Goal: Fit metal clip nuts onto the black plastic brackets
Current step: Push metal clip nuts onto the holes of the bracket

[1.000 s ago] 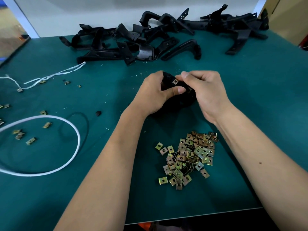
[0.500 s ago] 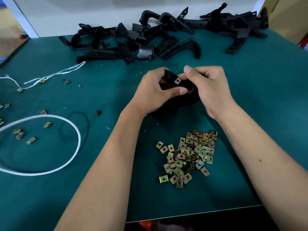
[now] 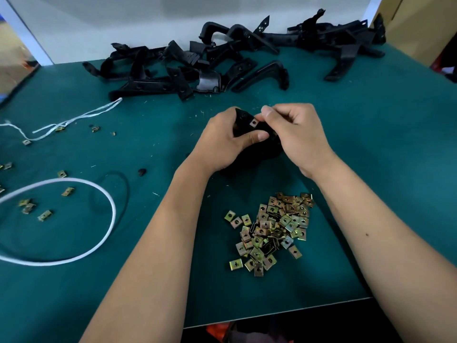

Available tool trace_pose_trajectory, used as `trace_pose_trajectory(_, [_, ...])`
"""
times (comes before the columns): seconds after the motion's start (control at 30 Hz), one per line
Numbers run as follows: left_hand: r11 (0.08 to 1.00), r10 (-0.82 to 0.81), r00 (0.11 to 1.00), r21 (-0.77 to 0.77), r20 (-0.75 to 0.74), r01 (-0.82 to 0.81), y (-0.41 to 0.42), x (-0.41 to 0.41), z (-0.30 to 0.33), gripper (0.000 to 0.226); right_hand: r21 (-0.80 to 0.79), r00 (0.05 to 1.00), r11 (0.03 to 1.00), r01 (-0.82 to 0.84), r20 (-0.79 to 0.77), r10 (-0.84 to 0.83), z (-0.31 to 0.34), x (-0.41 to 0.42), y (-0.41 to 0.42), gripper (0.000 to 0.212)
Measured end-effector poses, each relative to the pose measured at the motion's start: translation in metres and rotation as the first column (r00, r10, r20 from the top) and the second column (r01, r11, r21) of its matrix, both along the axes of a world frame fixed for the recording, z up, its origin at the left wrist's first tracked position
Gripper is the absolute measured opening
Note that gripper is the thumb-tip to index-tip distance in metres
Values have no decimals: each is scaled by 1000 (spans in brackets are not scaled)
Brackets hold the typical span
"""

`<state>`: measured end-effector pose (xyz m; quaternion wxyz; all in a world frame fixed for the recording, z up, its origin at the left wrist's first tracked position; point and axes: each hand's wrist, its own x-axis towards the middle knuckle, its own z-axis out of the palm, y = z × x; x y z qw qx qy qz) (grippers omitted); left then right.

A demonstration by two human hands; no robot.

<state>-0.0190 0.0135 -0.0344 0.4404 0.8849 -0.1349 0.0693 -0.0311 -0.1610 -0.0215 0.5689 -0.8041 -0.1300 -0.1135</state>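
A black plastic bracket (image 3: 247, 131) is held over the middle of the green table. My left hand (image 3: 222, 142) grips it from the left, thumb across its front. My right hand (image 3: 296, 134) curls round its right side, fingertips at its top edge beside a metal clip nut (image 3: 253, 123) sitting on the bracket. Most of the bracket is hidden by both hands. A heap of brass-coloured clip nuts (image 3: 272, 229) lies on the table (image 3: 371, 157) just in front of my hands.
A pile of black brackets (image 3: 222, 58) stretches along the far edge against the wall. At the left lie a white cord loop (image 3: 108, 201), a white string (image 3: 74, 120) and several stray clip nuts (image 3: 44, 215). The table's front edge runs at the bottom.
Both hands have shifted the bracket slightly away from me and turned it a little. My right fingertips have closed in on the clip nut at the bracket's top.
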Motion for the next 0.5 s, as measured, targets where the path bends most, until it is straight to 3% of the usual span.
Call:
trace_pose_trajectory(0.13, [996, 75, 997, -37, -8, -76, 1, -1, 4, 35, -171, 998, 984, -58, -18, 55, 9, -7, -14, 22])
trace_pose_trajectory(0.27, [991, 68, 998, -113, 10, -66, -23, -4, 17, 37, -271, 994, 958, 88, 84, -68, 16, -20, -45, 20])
trace_pose_trajectory(0.37, [996, -28, 995, -87, 96, 37, -56, -8, 34, 48, -184, 972, 957, 225, 116, -206, 18, -34, -74, 15])
trace_pose_trajectory(0.5, [968, -248, 947, 28, 202, 248, -130, -18, 63, 33, -154, 917, 918, 366, 231, -327, 22, -69, -133, 9])
